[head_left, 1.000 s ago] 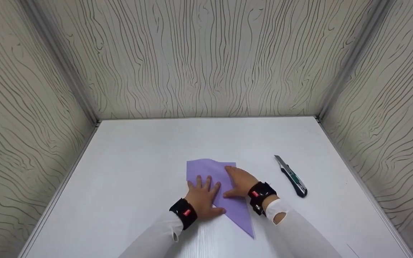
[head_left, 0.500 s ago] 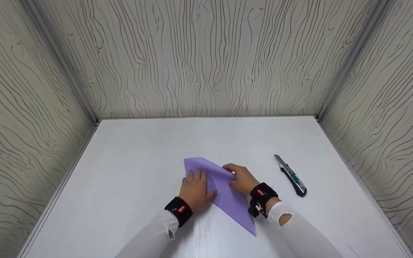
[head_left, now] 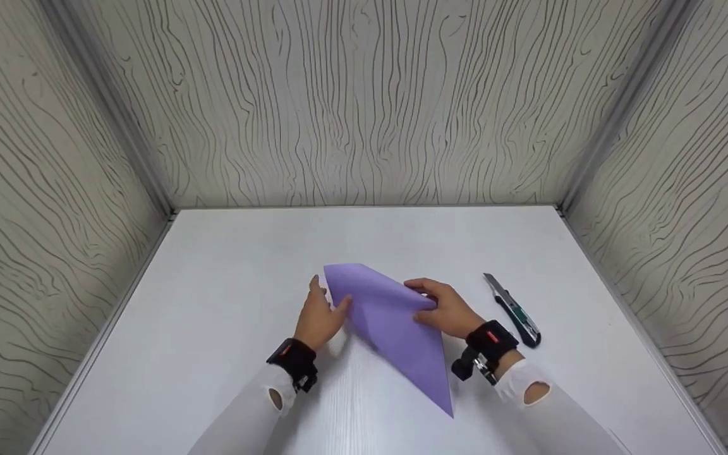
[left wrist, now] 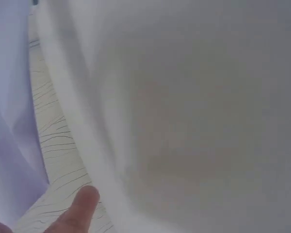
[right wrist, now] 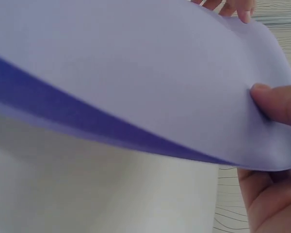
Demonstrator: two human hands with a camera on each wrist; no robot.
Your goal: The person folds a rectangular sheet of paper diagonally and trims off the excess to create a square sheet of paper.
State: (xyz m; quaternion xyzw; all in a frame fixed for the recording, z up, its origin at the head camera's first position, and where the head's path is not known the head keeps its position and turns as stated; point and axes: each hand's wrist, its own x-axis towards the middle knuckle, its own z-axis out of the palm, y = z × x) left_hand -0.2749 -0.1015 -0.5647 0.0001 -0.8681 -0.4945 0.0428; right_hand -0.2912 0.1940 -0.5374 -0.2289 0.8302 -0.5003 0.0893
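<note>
A purple sheet of paper [head_left: 395, 335], folded over into layers, is held up at a tilt above the white table, its long pointed corner towards the person. My right hand [head_left: 451, 309] pinches its right edge, thumb [right wrist: 276, 102] on the near face and fingers behind. At the left edge is my left hand [head_left: 320, 319], its thumb over the paper and the other fingers along or behind the edge. In the right wrist view a gap shows between the paper's layers [right wrist: 97, 124]. The left wrist view catches one extended finger [left wrist: 80, 208] beside the paper [left wrist: 12, 121].
A utility knife [head_left: 515, 313] with its blade out lies on the white table [head_left: 244, 265], right of my right hand. Wood-grain patterned panels [head_left: 364, 107] enclose the table at the back and both sides.
Both hands lay on the paper before. The right hand has gripped its edge and raised it; the left has slid to the left edge. The paper now tilts up off the table. The knife stays put.
</note>
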